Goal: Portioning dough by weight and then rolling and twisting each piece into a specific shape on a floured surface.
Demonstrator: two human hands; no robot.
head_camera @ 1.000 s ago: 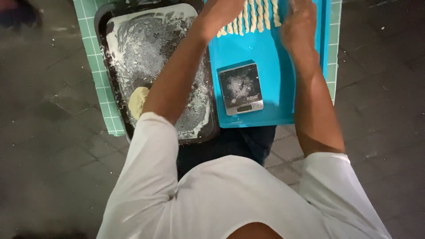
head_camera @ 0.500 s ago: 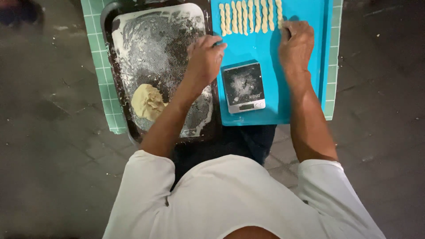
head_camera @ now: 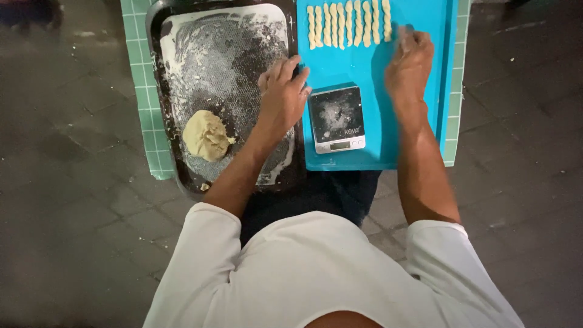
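My left hand (head_camera: pixel 282 97) rests with loosely spread fingers on the right rim of a dark, flour-dusted baking tray (head_camera: pixel 225 54) and holds nothing. A pale lump of dough (head_camera: pixel 206 135) lies on that tray, to the left of my wrist. My right hand (head_camera: pixel 410 61) hovers over a blue tray (head_camera: pixel 379 152), fingers curled down just right of a row of several twisted dough sticks (head_camera: pixel 349 23). Its fingertips are blurred, so I cannot tell whether they pinch anything. A small floury kitchen scale (head_camera: pixel 337 118) sits on the blue tray between my hands.
Both trays lie side by side on a green checked surface (head_camera: pixel 143 91) that shows at the left and right edges. Dark paved floor (head_camera: pixel 73 212) surrounds it. My white shirt (head_camera: pixel 316 273) and dark trousers fill the lower view.
Both hands have come back from the row of dough sticks. The left moved to the dark tray's rim, and the right dropped slightly beside the row's right end.
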